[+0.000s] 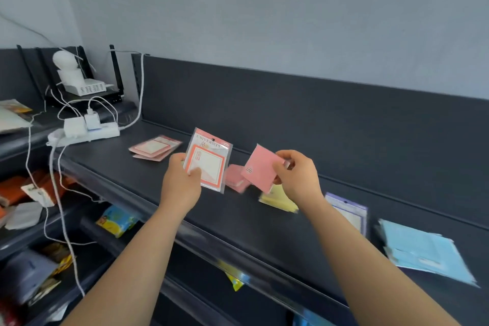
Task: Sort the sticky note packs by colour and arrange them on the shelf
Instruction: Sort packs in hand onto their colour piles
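My left hand (182,180) pinches an orange-bordered sticky note pack (209,161) in clear wrapping, held upright above the dark shelf (105,164). My right hand (296,174) grips a plain pink pack (260,167), tilted, just right of it. On the shelf lie two orange-pink packs (154,147) at the back left, a small pile of pink packs (236,177) under my hands, a yellow pack (277,200), a purple pack (349,210) and several blue packs (423,251) at the right.
A white power strip (84,132) with chargers and trailing cables sits at the shelf's left end, a router (87,87) behind it. Lower shelves hold assorted packets (117,219). A raised dark back panel (291,114) borders the shelf.
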Demonstrator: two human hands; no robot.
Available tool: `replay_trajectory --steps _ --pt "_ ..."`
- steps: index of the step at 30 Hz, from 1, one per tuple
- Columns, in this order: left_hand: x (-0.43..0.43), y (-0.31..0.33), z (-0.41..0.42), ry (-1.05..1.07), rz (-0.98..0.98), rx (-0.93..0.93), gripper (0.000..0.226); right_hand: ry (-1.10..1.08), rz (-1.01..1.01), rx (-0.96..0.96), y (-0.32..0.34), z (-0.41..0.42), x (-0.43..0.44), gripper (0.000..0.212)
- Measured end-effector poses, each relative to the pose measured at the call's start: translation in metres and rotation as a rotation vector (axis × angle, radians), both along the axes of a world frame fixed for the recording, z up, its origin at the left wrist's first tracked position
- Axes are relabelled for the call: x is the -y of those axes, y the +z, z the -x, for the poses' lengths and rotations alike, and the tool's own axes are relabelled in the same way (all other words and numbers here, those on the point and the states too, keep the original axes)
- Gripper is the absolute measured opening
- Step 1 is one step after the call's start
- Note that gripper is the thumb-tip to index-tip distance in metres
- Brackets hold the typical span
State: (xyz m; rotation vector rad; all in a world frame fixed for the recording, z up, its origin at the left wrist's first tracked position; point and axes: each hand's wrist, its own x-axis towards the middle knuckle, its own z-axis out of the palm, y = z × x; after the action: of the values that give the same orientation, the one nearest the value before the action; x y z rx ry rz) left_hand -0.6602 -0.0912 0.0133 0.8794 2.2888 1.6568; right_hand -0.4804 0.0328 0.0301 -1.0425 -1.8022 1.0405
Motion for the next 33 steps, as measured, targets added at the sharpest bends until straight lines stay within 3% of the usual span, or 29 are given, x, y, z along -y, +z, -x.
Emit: replay_trajectory --steps 11,16,19,22,26,29,33 --pt "-0.017 -0.001 0.094 -0.216 0.054 -0.029 0.021 -0.156 0.027 0.241 -0.012 0.093 -0.011 0.02" --pt "-0.023 -0.008 0.103 -0.239 0.062 -0.003 0.02 -0.128 0.065 0.489 -0.011 0.106 -0.016 0.037" --pt "-0.024 -0.007 0.11 -0.215 0.045 -0.022 0.02 -0.098 0.057 0.612 -0.011 0.111 -0.017 0.018" --pt "-0.027 -0.007 0.126 -0.161 0.027 -0.051 0.024 -0.079 0.014 0.694 -0.015 0.116 -0.022 0.034" --pt "-0.031 -0.013 0.157 -0.04 0.052 -0.137 0.026 -0.065 -0.048 0.786 -0.018 0.121 -0.021 0.031" --pt "-0.032 -0.014 0.181 0.005 0.085 -0.144 0.021 -0.048 -0.11 0.81 -0.017 0.126 -0.019 0.017" --pt "-0.035 -0.015 0.205 0.04 0.133 -0.19 0.014 -0.06 -0.103 0.75 -0.019 0.134 -0.016 0.042"
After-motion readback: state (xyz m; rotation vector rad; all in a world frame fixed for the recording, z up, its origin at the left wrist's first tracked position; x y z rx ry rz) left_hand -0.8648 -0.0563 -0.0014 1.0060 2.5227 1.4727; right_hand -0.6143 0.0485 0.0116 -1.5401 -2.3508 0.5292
